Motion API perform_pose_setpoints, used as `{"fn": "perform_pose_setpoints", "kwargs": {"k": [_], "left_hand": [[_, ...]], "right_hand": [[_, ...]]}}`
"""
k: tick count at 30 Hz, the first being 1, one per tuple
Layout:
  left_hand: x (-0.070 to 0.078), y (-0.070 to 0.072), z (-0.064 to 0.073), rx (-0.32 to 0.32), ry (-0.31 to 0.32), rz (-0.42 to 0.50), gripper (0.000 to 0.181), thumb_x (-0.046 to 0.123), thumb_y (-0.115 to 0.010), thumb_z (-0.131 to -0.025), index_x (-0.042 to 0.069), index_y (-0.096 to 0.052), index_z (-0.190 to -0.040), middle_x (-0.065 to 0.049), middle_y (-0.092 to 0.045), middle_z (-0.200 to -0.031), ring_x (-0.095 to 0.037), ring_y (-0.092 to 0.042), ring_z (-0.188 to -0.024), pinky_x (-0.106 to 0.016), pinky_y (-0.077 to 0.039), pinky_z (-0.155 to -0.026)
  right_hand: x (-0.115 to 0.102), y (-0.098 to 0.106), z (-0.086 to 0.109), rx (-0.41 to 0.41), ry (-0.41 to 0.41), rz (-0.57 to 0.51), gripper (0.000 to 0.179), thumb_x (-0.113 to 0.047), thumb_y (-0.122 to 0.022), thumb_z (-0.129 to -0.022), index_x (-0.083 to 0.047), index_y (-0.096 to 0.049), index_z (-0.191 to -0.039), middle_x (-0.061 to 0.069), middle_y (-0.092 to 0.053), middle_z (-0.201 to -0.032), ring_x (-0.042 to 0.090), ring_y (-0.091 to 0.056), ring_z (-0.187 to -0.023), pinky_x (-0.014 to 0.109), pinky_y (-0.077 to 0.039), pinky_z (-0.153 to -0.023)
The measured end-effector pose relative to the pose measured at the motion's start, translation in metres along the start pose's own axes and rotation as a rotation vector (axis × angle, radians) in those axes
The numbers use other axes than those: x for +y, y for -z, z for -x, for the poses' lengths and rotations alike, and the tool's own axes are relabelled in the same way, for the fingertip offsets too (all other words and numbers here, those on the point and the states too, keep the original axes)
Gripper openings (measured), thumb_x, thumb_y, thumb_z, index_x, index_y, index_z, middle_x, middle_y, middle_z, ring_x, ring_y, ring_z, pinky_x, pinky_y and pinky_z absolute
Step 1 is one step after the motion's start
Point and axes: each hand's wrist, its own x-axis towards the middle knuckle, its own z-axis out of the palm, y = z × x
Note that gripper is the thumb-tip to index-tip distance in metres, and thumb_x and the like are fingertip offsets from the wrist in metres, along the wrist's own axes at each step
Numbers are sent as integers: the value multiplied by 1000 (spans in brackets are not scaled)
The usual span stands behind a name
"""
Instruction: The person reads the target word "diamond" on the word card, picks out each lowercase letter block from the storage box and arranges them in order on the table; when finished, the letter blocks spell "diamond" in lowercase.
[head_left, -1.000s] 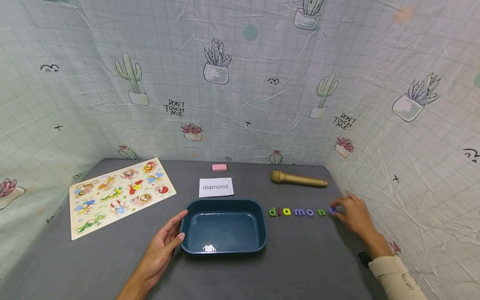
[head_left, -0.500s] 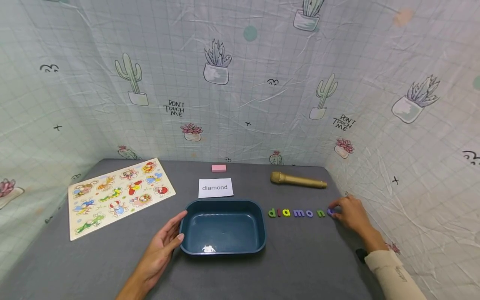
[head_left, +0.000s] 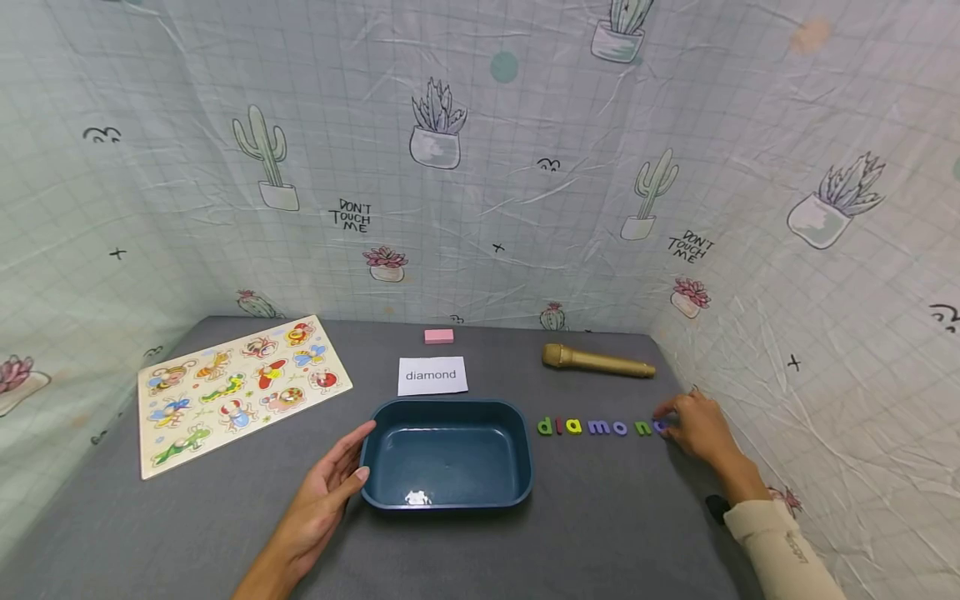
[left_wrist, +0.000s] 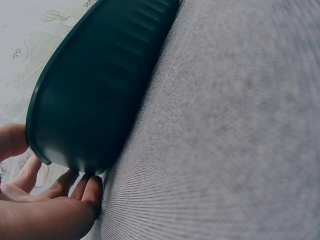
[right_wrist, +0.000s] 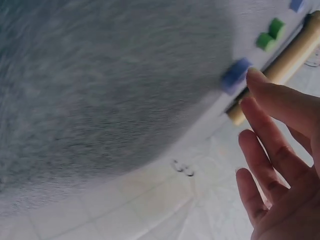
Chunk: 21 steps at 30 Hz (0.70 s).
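A purple plastic letter (head_left: 659, 426) lies at the right end of a row of letters. My right hand (head_left: 702, 427) pinches it between thumb and forefinger, partly hiding it in the head view. The right wrist view shows the thumb tip right at this purple block (right_wrist: 235, 76), with the other fingers loosely bent. Left of it, a green n (head_left: 642, 427) ends the run of letters reading "diamon". My left hand (head_left: 324, 498) touches the left end of a dark blue-green plastic tray (head_left: 447, 505), thumb by the rim and fingertips against the outer wall.
A white card (head_left: 432, 376) printed "diamond" lies behind the tray, with a pink block (head_left: 438, 336) beyond it. A gold microphone (head_left: 597, 361) lies behind the letters. At left is a wooden insect puzzle board (head_left: 243, 395). A printed curtain (head_left: 480, 200) encloses the grey table.
My right hand has shifted slightly left with the purple letter, bringing it closer to the green n. The left hand and tray have stayed in place.
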Motion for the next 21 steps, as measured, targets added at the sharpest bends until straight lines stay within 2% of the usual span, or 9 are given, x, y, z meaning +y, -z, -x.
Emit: {"fn": "perform_pose_setpoints", "kwargs": {"k": [4, 8, 13, 18, 20, 21], "left_hand": [[1, 0, 0, 2, -4, -2, 65, 12, -60, -108, 16, -33, -166, -6, -21, -177, -33, -10, -165, -3, -36, -106], [1, -1, 0, 5, -9, -2, 64, 12, -60, -108, 16, -33, -166, -6, -21, -177, -33, -10, -165, -3, -37, -106], [2, -3, 0, 18, 20, 4, 64, 13, -60, -108, 18, -34, -166, -4, -22, -177, -31, -12, -165, -4, -38, -105], [3, 1, 1, 3, 11, 11, 65, 16, -57, -110, 22, -29, -168, -5, -21, -178, -14, -24, -160, -8, -41, -106], [7, 4, 1, 17, -9, -26, 63, 21, -55, -112, 22, -28, -169, -7, -22, -178, -13, -28, -159, -10, -42, -109], [11, 5, 1, 41, -19, -83, 62, 26, -55, -112, 24, -29, -168, -7, -25, -177, -14, -30, -159, -10, -42, -108]], "right_hand": [[-12, 6, -2, 62, 10, 5, 25, 0, -90, -75, -6, -84, -98, 19, -80, -102, 43, -66, -93, 61, -52, -78], [-32, 15, -6, 130, 38, -9, 25, -2, -91, -76, -6, -84, -100, 20, -80, -103, 43, -67, -94, 61, -52, -79], [-66, 21, -10, 173, 18, -46, 23, -10, -91, -80, -6, -84, -101, 21, -80, -107, 44, -65, -97, 61, -47, -80], [-102, 15, -10, 150, -27, -88, 30, -20, -87, -88, -6, -82, -113, 21, -79, -115, 45, -64, -106, 63, -47, -85], [-118, 11, -9, 149, -38, -111, 36, -23, -85, -91, -6, -79, -121, 21, -78, -120, 45, -63, -110, 64, -47, -87], [-128, 10, -9, 150, -42, -125, 39, -24, -84, -92, -6, -77, -125, 21, -77, -123, 45, -62, -112, 64, -47, -88]]}}
